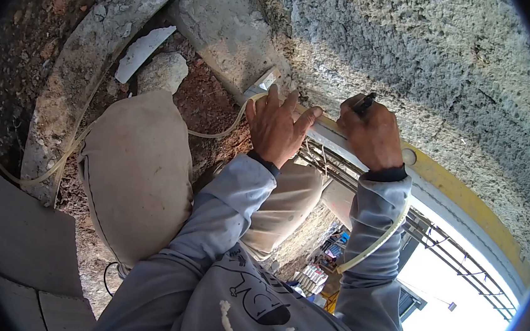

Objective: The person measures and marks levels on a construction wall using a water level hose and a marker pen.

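My left hand (275, 130) lies with fingers spread on the upper end of a long yellow-edged straightedge (457, 198), pinning a pale plastic hose (234, 125) against it and the rough concrete wall (425, 60). My right hand (373, 136) is a hand's width to the right, closed around a black marker (364, 103) whose tip touches the wall just above the straightedge. Another stretch of the same hose (376, 243) hangs across my right sleeve. Both arms wear grey sleeves.
My beige trouser knees (135, 173) are bent over reddish soil with a stone (163, 71) and a curved concrete kerb (75, 67). The hose trails left along the ground (43, 174). Far below on the right are a metal railing (453, 248) and bright open space.
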`<control>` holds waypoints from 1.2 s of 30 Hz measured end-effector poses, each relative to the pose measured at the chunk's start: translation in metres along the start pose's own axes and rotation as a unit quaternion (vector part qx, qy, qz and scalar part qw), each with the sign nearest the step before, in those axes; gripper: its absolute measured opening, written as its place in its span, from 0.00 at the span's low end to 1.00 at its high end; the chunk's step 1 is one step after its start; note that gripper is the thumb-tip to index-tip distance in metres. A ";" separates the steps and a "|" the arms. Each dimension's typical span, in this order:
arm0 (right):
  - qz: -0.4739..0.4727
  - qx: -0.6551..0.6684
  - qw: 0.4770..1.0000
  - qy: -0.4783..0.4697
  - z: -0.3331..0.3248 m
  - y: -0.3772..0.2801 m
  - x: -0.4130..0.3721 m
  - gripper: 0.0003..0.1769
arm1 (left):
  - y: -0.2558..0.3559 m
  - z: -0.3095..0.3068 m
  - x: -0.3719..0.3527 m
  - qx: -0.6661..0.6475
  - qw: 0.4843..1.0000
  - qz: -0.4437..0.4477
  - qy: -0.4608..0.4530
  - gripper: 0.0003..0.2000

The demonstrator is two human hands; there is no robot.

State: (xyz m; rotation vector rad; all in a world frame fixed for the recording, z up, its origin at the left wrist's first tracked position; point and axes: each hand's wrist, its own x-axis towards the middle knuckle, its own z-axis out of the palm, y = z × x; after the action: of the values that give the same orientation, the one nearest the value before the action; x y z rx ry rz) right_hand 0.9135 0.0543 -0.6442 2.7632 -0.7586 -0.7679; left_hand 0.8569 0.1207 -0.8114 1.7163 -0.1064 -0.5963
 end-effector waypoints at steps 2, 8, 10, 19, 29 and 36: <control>0.002 -0.003 1.000 0.000 0.000 0.000 0.000 0.12 | 0.002 -0.001 0.000 0.002 1.000 0.010 0.010 0.33; 0.009 0.009 1.000 0.003 -0.002 -0.005 -0.001 0.13 | 0.012 0.000 -0.001 -0.118 0.989 0.046 0.076 0.15; 0.012 0.021 1.000 0.003 -0.002 -0.005 0.000 0.13 | 0.015 -0.004 -0.002 -0.118 0.989 0.056 0.075 0.09; -0.016 0.023 1.000 -0.010 -0.001 0.002 0.001 0.14 | 0.023 -0.005 -0.001 -0.130 0.986 0.080 0.065 0.09; 0.028 0.085 0.996 0.014 -0.006 -0.004 -0.003 0.14 | 0.031 -0.008 -0.004 -0.095 0.990 0.086 0.066 0.19; 0.051 0.081 0.991 0.094 -0.011 -0.004 -0.008 0.15 | 0.031 -0.008 -0.005 -0.125 0.986 0.090 0.057 0.17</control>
State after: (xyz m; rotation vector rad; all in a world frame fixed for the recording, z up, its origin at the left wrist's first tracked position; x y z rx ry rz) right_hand 0.9151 0.0623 -0.6326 2.8589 -0.9514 -0.4379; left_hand 0.8636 0.1219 -0.7799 1.4753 -0.0999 -0.3610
